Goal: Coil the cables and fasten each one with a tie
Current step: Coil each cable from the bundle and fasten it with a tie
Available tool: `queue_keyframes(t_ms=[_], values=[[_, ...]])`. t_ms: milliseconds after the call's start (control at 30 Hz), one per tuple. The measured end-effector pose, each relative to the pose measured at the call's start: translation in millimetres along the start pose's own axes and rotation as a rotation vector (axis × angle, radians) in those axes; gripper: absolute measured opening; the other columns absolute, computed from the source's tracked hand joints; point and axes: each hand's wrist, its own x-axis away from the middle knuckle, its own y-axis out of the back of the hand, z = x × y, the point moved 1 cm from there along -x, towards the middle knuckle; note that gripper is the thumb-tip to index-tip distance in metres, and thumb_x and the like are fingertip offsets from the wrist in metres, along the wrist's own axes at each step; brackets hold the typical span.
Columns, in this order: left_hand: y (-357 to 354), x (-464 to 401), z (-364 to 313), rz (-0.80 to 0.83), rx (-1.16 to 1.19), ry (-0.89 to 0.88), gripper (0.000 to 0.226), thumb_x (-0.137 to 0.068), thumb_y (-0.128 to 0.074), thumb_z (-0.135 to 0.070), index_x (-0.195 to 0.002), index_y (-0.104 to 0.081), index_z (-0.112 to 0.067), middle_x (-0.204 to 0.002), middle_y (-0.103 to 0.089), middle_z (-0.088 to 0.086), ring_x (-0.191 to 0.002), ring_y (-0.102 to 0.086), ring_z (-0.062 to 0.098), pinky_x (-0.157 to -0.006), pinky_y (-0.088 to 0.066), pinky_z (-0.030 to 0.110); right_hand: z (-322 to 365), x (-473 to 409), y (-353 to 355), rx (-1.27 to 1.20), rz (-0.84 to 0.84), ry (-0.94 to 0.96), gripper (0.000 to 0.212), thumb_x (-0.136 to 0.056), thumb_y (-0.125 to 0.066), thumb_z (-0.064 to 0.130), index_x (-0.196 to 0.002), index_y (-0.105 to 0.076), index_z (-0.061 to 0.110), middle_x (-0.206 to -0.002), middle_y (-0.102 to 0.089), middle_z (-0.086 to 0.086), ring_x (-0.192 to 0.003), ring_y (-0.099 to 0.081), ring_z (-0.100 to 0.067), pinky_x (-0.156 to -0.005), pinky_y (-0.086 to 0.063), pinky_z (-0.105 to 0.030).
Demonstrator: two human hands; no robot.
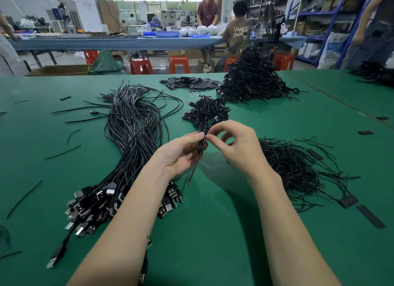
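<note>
Item: coiled cable — held above the middle of the green table, between both hands. Long axis runs near-upright, leaning slightly toward the far edge; a loop shows at its top, and a loose tail hangs down toward the near edge.

Left hand: fingers curled round the bundle, grasping it at mid-length, thumb up near the top loop.

Right hand: thumb and forefinger pinch at the upper part of the bundle, the other fingers fanned. What they pinch is probably a tie, but it is too thin and dark against the cable to tell.

Relation governing the next move: the fastening point lies at the bundle's upper part, directly between the two thumbs, touching both; the right hand seems the working one, the left the clamp. A twist there would likely close the bundle.

Stock: uncoiled cables, a long sheaf on the left half, plugs toward the near edge. Loose ties, a heap toward the right edge. Finished coils, a small cluster just beyond the hands; a large mound near the far edge.

Hidden: the bundle's lower coils — covered by the left palm.
</note>
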Motion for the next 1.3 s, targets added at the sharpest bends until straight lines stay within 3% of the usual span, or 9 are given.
queue_keyframes(t_ms=[167,333,400,567,667,800,900,1100,1300], values=[[1.0,1.7,-0.4,0.029,0.022,-0.053,0.033,-0.07,-0.076,-0.01,-0.101,-0.066,-0.017,-0.08,-0.073,0.005,-0.067,-0.066,0.014,-0.069,-0.05,0.025,6.1,3.1,-14.9,-0.337,0.036,-0.287,0.011,-0.093,-0.073,0.02,-0.082,-0.073,0.021,-0.068,-0.066,0.013,-0.059,-0.058,-0.006,-0.053,-0.053,-0.027],[-5.4,4.6,-1.6,0.106,-0.133,-0.314,0.023,-0.065,-0.08,-0.016,-0.086,-0.076,-0.023,-0.088,-0.074,0.001,-0.082,-0.067,0.014,-0.085,-0.048,0.028,16.4,3.9,-11.8,-1.592,0.227,-1.101,0.005,-0.08,-0.07,0.009,-0.077,-0.067,0.005,-0.067,-0.061,-0.001,-0.045,-0.05,-0.003,-0.036,-0.039,-0.01],[-4.8,4.3,-3.6,0.092,-0.167,-0.335,0.019,-0.066,-0.08,-0.02,-0.084,-0.075,-0.025,-0.082,-0.073,-0.004,-0.075,-0.067,0.009,-0.075,-0.05,0.021,18.9,2.1,-11.9,-1.418,0.246,-1.04,0.007,-0.082,-0.073,0.014,-0.083,-0.067,0.01,-0.071,-0.065,0.002,-0.046,-0.051,-0.003,-0.038,-0.038,-0.01],[2.6,-0.4,-2.2,-0.021,-0.061,-0.146,0.012,-0.087,-0.072,-0.016,-0.094,-0.064,-0.022,-0.07,-0.069,-0.006,-0.06,-0.058,0.009,-0.064,-0.041,0.026,14.6,-2.2,-3.3,-0.307,0.085,-0.322,0.023,-0.09,-0.07,0.007,-0.1,-0.068,0.028,-0.101,-0.072,0.013,-0.068,-0.07,-0.013,-0.064,-0.059,-0.029],[4.8,-0.7,-1.6,-0.048,-0.052,-0.109,0.01,-0.088,-0.071,-0.018,-0.093,-0.064,-0.023,-0.069,-0.066,-0.006,-0.06,-0.054,0.01,-0.063,-0.041,0.025,13.1,1.4,-5.5,-0.007,0.076,-0.126,0.019,-0.084,-0.08,0.032,-0.098,-0.068,0.037,-0.095,-0.07,0.026,-0.07,-0.067,-0.004,-0.072,-0.056,-0.03],[6.9,-0.2,-2.2,-0.039,-0.048,-0.111,0.012,-0.088,-0.07,-0.016,-0.095,-0.063,-0.023,-0.066,-0.066,-0.006,-0.062,-0.053,0.011,-0.063,-0.041,0.026,12.5,4.0,-8.4,0.066,0.039,-0.106,0.012,-0.088,-0.071,0.049,-0.095,-0.067,0.04,-0.09,-0.067,0.034,-0.067,-0.064,-0.001,-0.067,-0.054,-0.028],[5.0,1.7,-2.2,0.017,-0.048,-0.129,0.021,-0.079,-0.075,-0.017,-0.095,-0.063,-0.023,-0.068,-0.069,-0.004,-0.059,-0.059,0.01,-0.065,-0.041,0.027,14.8,2.9,-14.6,-0.042,0.018,-0.148,0.007,-0.094,-0.067,0.035,-0.089,-0.069,0.031,-0.082,-0.071,0.02,-0.059,-0.063,-0.01,-0.059,-0.05,-0.026],[4.3,4.0,-3.7,0.166,-0.02,-0.2,0.031,-0.071,-0.078,-0.017,-0.098,-0.065,-0.019,-0.084,-0.075,0.006,-0.072,-0.072,0.017,-0.067,-0.058,0.026,28.4,3.3,-24.9,-1.512,0.177,-1.1,0.003,-0.079,-0.065,0.007,-0.078,-0.063,0.006,-0.069,-0.056,-0.002,-0.043,-0.045,-0.006,-0.033,-0.027,-0.013],[7.3,1.1,-3.7,0.018,-0.002,-0.114,0.023,-0.076,-0.077,-0.022,-0.097,-0.065,-0.023,-0.074,-0.07,-0.002,-0.055,-0.053,0.012,-0.061,-0.035,0.027,21.5,-0.1,-17.2,-0.708,0.202,-0.687,0.01,-0.092,-0.073,0.03,-0.098,-0.073,0.022,-0.089,-0.077,0.009,-0.062,-0.063,-0.008,-0.053,-0.046,-0.017]])
